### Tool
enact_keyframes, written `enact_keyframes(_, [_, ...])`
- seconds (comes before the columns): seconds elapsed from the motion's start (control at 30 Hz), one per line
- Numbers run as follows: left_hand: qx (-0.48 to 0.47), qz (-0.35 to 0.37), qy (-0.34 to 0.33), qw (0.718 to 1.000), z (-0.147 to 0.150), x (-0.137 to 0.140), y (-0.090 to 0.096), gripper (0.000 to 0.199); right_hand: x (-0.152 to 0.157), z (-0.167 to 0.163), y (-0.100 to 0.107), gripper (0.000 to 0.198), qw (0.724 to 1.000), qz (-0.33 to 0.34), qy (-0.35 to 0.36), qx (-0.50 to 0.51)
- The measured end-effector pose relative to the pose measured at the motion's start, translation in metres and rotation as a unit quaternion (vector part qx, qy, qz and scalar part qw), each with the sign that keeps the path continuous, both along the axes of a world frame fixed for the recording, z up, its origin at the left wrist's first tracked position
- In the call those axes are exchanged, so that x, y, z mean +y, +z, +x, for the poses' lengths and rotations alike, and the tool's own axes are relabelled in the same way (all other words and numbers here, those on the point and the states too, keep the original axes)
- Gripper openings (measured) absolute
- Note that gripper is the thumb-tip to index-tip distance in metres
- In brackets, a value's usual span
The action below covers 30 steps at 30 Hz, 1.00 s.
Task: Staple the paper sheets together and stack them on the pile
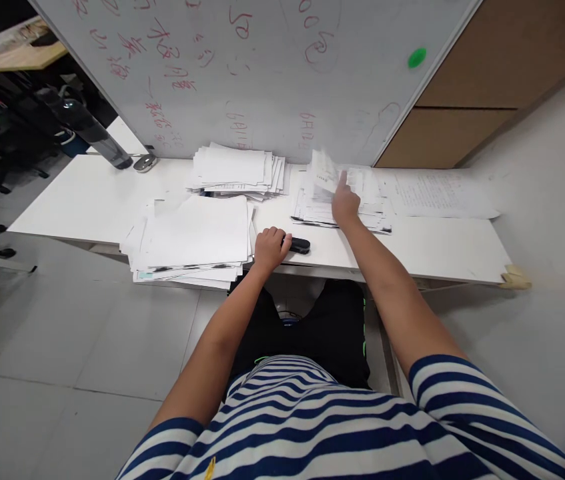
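My left hand [271, 249] is closed over a black stapler [300, 246] near the front edge of the white table. Only the stapler's rounded right end shows past my thumb. Over a stack of papers [312, 212] on the right, my right hand [345, 200] has its index finger stretched forward and the other fingers curled. A sheet of paper [323, 172], raised and blurred, meets the thumb side of that hand; the exact grip is hidden. Left of my left hand lies a large pile of papers [202, 230], its lower sheets jutting over the table's front edge.
Another paper stack [232, 167] sits against the whiteboard [262, 80] behind the table [82, 200]. A computer mouse [145, 163] and a dark bottle [89, 127] stand at the back left. Printed sheets [437, 193] lie at the right, near the wall.
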<state>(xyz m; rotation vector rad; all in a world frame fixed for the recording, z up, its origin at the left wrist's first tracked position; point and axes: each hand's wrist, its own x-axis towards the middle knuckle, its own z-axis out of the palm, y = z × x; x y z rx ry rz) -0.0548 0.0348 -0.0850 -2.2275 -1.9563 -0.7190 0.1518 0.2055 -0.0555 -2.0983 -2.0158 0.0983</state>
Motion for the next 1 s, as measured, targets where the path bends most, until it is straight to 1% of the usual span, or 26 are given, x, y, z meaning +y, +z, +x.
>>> enact_keyframes(0.1, [0.000,0.004,0.004,1.000,0.000,0.000,0.000,0.033,-0.004,0.005,0.005,0.053,0.998,-0.016,-0.029,0.047])
enact_keyframes(0.2, [-0.002,0.009,0.014,1.000,0.000,0.000,-0.001,0.034,-0.012,0.014,0.015,0.043,0.995,0.006,-0.024,0.095])
enact_keyframes(0.27, [-0.007,0.011,0.020,1.000,0.000,-0.001,-0.002,0.034,-0.019,0.020,0.023,0.044,0.994,0.031,-0.013,0.104])
enact_keyframes(0.37, [-0.015,0.012,0.024,1.000,0.000,-0.001,-0.001,0.034,-0.027,0.027,0.033,0.048,0.993,0.063,-0.016,0.103])
enact_keyframes(0.43, [-0.016,0.009,0.024,1.000,0.000,-0.001,0.000,0.034,-0.026,0.028,0.036,0.051,0.991,0.068,-0.024,0.116])
enact_keyframes(0.53, [-0.011,0.006,0.026,1.000,0.000,-0.001,0.001,0.034,-0.017,0.026,0.037,0.055,0.987,0.057,-0.046,0.140])
enact_keyframes(0.6, [-0.007,0.008,0.025,1.000,0.000,-0.001,0.001,0.034,-0.008,0.021,0.035,0.054,0.988,0.044,-0.049,0.140])
enact_keyframes(0.63, [-0.007,0.010,0.024,1.000,0.000,0.000,0.001,0.033,-0.004,0.017,0.033,0.052,0.990,0.041,-0.035,0.132])
enact_keyframes(0.73, [-0.013,0.008,0.020,1.000,0.000,-0.001,0.001,0.033,0.004,0.007,0.022,0.050,0.995,0.037,0.042,0.084])
enact_keyframes(0.77, [-0.015,0.006,0.020,1.000,0.000,-0.001,0.000,0.032,0.005,0.004,0.017,0.050,0.996,0.026,0.056,0.068])
enact_keyframes(0.8, [-0.016,0.004,0.020,1.000,0.000,-0.001,0.001,0.032,0.006,0.002,0.012,0.050,0.997,0.009,0.056,0.055])
enact_keyframes(0.9, [-0.016,-0.002,0.023,1.000,0.001,-0.002,0.002,0.032,0.009,-0.001,-0.002,0.053,0.998,-0.037,0.013,0.043])
enact_keyframes(1.0, [-0.022,-0.009,0.018,1.000,0.001,-0.002,0.003,0.032,0.014,-0.003,-0.009,0.059,0.997,-0.037,-0.010,0.061])
